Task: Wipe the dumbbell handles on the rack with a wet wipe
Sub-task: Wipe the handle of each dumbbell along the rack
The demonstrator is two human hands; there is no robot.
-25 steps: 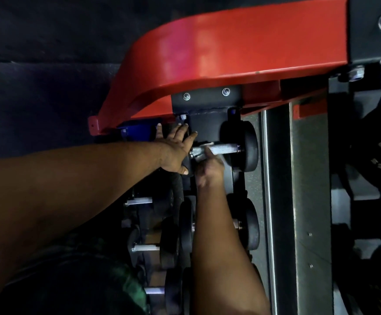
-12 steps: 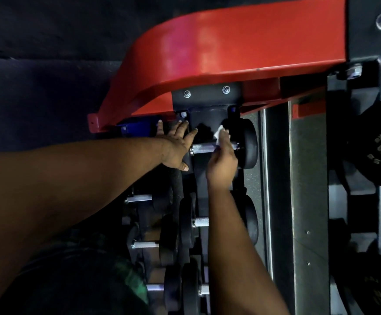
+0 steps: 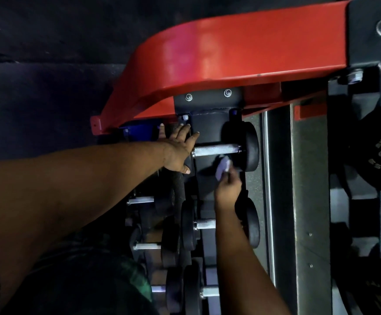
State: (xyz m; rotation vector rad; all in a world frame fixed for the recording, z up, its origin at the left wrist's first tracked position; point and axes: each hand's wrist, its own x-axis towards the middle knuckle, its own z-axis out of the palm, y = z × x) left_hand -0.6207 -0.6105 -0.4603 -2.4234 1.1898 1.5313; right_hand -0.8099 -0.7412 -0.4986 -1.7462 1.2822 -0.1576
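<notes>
The top dumbbell on the rack shows its bare knurled metal handle (image 3: 216, 150) between a black right head (image 3: 247, 146) and a left head covered by my left hand (image 3: 178, 151). That hand lies flat on the left head with fingers spread. My right hand (image 3: 228, 187) is just below the handle, off it, and pinches a folded pale wet wipe (image 3: 222, 167). Below it sits a second dumbbell handle (image 3: 205, 224), and a third handle (image 3: 210, 292) lies lower down.
A red steel frame (image 3: 230, 53) overhangs the black rack (image 3: 207, 103) at the top. More small dumbbells (image 3: 148, 246) fill a left column. A grey upright (image 3: 307, 201) and a black weight plate (image 3: 375, 151) stand to the right. Dark floor lies at left.
My right hand has come off the top handle and dropped below it with the wipe, leaving the handle bare. My left hand has stayed on the left head.
</notes>
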